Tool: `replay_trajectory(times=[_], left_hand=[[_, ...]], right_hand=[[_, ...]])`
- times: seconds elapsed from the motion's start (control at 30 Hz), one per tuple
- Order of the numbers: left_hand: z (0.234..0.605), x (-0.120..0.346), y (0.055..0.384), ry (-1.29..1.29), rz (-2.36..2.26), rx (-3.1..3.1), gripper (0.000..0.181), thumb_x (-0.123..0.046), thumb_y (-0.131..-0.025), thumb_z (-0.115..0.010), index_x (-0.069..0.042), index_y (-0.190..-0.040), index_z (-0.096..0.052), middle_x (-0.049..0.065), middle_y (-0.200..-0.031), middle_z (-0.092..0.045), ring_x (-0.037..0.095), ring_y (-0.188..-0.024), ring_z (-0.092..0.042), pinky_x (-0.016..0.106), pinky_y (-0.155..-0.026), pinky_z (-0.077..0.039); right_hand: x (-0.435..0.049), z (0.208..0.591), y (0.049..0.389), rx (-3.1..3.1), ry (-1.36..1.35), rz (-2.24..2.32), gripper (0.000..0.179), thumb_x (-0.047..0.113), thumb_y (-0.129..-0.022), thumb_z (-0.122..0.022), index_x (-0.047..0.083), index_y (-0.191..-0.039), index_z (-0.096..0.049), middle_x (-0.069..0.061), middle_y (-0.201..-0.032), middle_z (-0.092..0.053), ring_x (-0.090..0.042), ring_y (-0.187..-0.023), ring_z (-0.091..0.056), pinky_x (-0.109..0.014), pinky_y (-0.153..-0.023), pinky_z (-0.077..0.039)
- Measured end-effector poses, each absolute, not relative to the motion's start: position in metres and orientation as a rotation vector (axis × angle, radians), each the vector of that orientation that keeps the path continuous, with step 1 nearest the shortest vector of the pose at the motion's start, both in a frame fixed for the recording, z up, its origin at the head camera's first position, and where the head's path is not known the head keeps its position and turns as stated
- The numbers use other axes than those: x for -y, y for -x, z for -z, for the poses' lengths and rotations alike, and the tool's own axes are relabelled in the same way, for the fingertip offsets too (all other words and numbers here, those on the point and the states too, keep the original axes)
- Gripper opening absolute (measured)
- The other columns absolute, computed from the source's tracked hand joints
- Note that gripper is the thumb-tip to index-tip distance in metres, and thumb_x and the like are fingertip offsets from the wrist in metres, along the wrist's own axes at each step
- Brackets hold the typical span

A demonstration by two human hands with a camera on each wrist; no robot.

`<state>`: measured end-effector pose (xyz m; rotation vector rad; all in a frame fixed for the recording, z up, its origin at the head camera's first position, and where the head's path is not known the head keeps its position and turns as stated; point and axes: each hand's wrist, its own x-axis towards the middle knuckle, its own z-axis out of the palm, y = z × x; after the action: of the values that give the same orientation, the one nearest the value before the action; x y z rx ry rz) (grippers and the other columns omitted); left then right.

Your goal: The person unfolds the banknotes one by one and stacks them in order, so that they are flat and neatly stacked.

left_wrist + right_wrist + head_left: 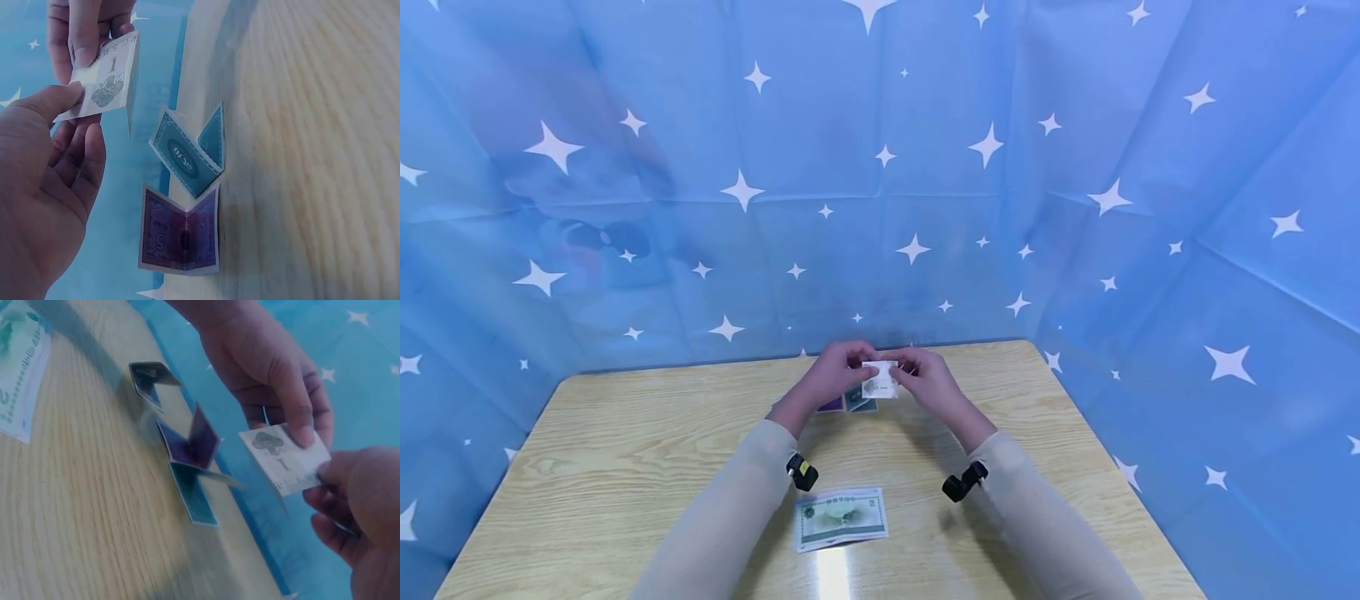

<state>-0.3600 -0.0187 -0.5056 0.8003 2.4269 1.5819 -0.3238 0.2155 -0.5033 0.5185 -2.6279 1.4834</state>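
Observation:
My left hand (833, 372) and my right hand (932, 381) both pinch a small pale folded banknote (881, 383), raised above the far side of the table. Its face carries a grey flower-like print and a "1", and one flap hangs down behind, as the left wrist view shows. Below it, a teal folded banknote (185, 155) and a purple folded banknote (161, 240) stand on their edges near the table's far edge, each bent in a V. The right wrist view also has a dark folded banknote (142, 378) beyond the purple one.
Flat green banknotes (841, 518), the top one marked "2", lie near the front of the wooden table (647, 475). A blue curtain with white stars (820, 275) hangs behind the far edge and along the right side.

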Motion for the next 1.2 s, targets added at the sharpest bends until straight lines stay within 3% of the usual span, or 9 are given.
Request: replay_trajectory(times=[0.27, 0.5, 0.63, 0.73, 0.93, 1.13, 1.2], left_hand=[[0.51, 0.031, 0.342, -0.777, -1.606, -2.43, 0.011, -0.017, -0.108, -0.075, -0.016, -0.118, -0.078, 0.003, -0.091, -0.066, 0.019, -0.077, -0.054, 0.032, -0.067, -0.046], [0.511, 0.04, 0.326, -0.718, -1.664, -2.423, 0.011, -0.016, -0.108, -0.075, -0.017, -0.118, -0.078, 0.002, -0.097, -0.07, 0.019, -0.076, -0.057, 0.031, -0.065, -0.05], [0.509, 0.044, 0.316, -0.638, -1.77, -2.329, 0.011, -0.016, -0.108, -0.075, -0.015, -0.118, -0.078, 0.006, -0.099, -0.071, 0.022, -0.08, -0.06, 0.044, -0.074, -0.062], [0.508, 0.047, 0.309, -0.566, -1.867, -2.235, 0.011, -0.016, -0.108, -0.075, -0.012, -0.118, -0.077, 0.009, -0.103, -0.072, 0.023, -0.086, -0.066, 0.056, -0.084, -0.065], [0.509, 0.051, 0.302, -0.476, -2.002, -2.144, 0.012, -0.012, -0.107, -0.076, -0.007, -0.118, -0.075, 0.008, -0.107, -0.076, 0.022, -0.092, -0.073, 0.044, -0.083, -0.067], [0.509, 0.053, 0.295, -0.402, -2.116, -2.077, 0.014, -0.01, -0.108, -0.073, -0.002, -0.119, -0.072, 0.006, -0.104, -0.076, 0.018, -0.087, -0.075, 0.06, -0.088, -0.064], [0.508, 0.053, 0.292, -0.381, -2.149, -2.067, 0.014, -0.01, -0.108, -0.073, -0.001, -0.119, -0.072, 0.006, -0.104, -0.075, 0.017, -0.085, -0.075, 0.059, -0.088, -0.064]], right_hand=[[-0.206, 0.501, 0.311, 2.644, -0.563, -1.493, 0.024, 0.01, -0.107, -0.074, 0.015, -0.13, -0.079, -0.005, -0.094, -0.072, -0.026, -0.079, -0.063, -0.032, -0.065, -0.052], [-0.197, 0.498, 0.298, 2.608, -0.561, -1.528, 0.023, 0.012, -0.107, -0.075, 0.014, -0.13, -0.079, -0.005, -0.093, -0.072, -0.023, -0.077, -0.062, -0.032, -0.065, -0.052], [-0.195, 0.498, 0.293, 2.585, -0.578, -1.552, 0.025, 0.013, -0.107, -0.075, 0.014, -0.132, -0.079, -0.001, -0.095, -0.074, -0.021, -0.079, -0.064, -0.031, -0.067, -0.054], [-0.194, 0.498, 0.289, 2.56, -0.579, -1.594, 0.025, 0.012, -0.107, -0.075, 0.013, -0.132, -0.078, -0.001, -0.097, -0.076, -0.021, -0.08, -0.065, -0.03, -0.067, -0.054], [-0.191, 0.495, 0.282, 2.54, -0.595, -1.636, 0.018, 0.014, -0.105, -0.078, 0.011, -0.122, -0.081, 0.0, -0.098, -0.078, -0.023, -0.084, -0.067, -0.032, -0.072, -0.055], [-0.189, 0.493, 0.279, 2.533, -0.672, -1.611, 0.011, 0.016, -0.104, -0.081, 0.014, -0.114, -0.083, 0.003, -0.102, -0.08, -0.023, -0.091, -0.068, -0.038, -0.079, -0.056], [-0.188, 0.491, 0.277, 2.525, -0.695, -1.619, 0.01, 0.016, -0.103, -0.081, 0.014, -0.113, -0.083, 0.003, -0.103, -0.08, -0.023, -0.091, -0.067, -0.037, -0.079, -0.056]])
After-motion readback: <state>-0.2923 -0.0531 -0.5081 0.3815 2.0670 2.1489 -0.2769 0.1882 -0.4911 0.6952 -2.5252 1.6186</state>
